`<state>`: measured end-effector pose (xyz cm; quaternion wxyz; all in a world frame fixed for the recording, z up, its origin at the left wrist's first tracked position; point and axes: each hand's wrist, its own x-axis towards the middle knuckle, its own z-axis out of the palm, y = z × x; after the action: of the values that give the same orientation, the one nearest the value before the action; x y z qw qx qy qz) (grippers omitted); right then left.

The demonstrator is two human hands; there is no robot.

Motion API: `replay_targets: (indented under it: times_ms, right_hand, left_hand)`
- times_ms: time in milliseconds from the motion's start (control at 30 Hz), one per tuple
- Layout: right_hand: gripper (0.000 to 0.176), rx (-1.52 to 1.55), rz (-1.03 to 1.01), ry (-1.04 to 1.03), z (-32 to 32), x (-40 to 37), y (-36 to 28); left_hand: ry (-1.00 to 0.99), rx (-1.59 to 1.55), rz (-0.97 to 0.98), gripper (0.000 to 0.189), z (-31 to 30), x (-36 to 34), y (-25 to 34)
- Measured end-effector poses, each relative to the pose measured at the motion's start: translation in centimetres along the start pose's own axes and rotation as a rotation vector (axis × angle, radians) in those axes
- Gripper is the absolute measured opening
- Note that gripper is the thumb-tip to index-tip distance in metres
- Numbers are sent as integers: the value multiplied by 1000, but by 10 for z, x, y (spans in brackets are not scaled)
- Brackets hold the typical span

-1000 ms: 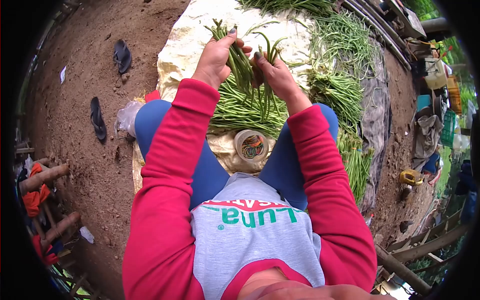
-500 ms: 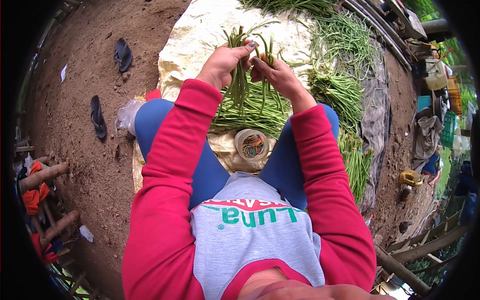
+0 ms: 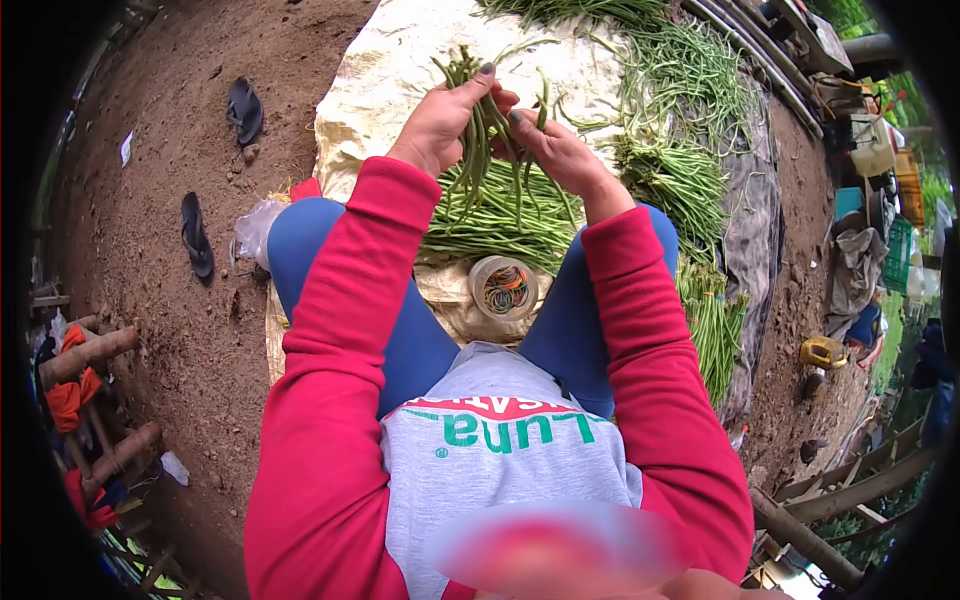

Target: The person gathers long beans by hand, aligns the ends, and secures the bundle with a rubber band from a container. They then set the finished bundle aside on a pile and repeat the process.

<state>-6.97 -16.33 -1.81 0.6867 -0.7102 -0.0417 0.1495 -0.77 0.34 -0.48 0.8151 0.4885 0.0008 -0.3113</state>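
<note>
A bunch of green string beans (image 3: 474, 150) hangs from my left hand (image 3: 442, 118), whose thumb and fingers are closed round it near its upper end. Close beside it, my right hand (image 3: 557, 152) is closed on a few beans (image 3: 541, 100), its thumb near the bunch. Under and beyond my hands lies a pile of long beans (image 3: 505, 225) on a pale sheet (image 3: 385, 90). A clear tub (image 3: 503, 289) of coloured rubber bands stands between my knees.
More bean bundles (image 3: 680, 190) and loose beans (image 3: 690, 80) lie at the right, beside dark cloth (image 3: 750, 220). Two black flip-flops (image 3: 196, 235) and a plastic bag (image 3: 257, 232) are at the left. A yellow container (image 3: 823, 352) lies at the far right.
My left hand has shifted slightly left and up with its bunch. My right hand has turned a little, and the beans in it now hang closer to the bunch.
</note>
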Motion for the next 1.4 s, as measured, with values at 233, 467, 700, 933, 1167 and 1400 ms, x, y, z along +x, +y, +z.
replay_targets:
  times_ms: [233, 467, 700, 933, 1167, 1400]
  right_hand:
    - [34, 39, -86, 303, -14, 18, 24]
    - [17, -651, -107, 495, 13, 12, 15]
    - [20, -692, -157, 381, 12, 8, 7]
    - [33, -807, -204, 307, 18, 11, 11]
    - [52, -799, -306, 235, 20, 18, 41]
    - [28, -1247, 362, -113, 30, 53, 143]
  left_hand:
    - [-91, 135, -64, 25, 1, -3, -2]
    - [19, 168, 105, 25, 4, 5, -18]
    - [243, 85, 146, 30, -3, 9, -17]
    - [6, -82, 50, 37, -13, -3, 4]
    - [467, -170, 473, 32, -66, -51, 85]
    - [357, -455, 511, 31, -152, -98, 115]
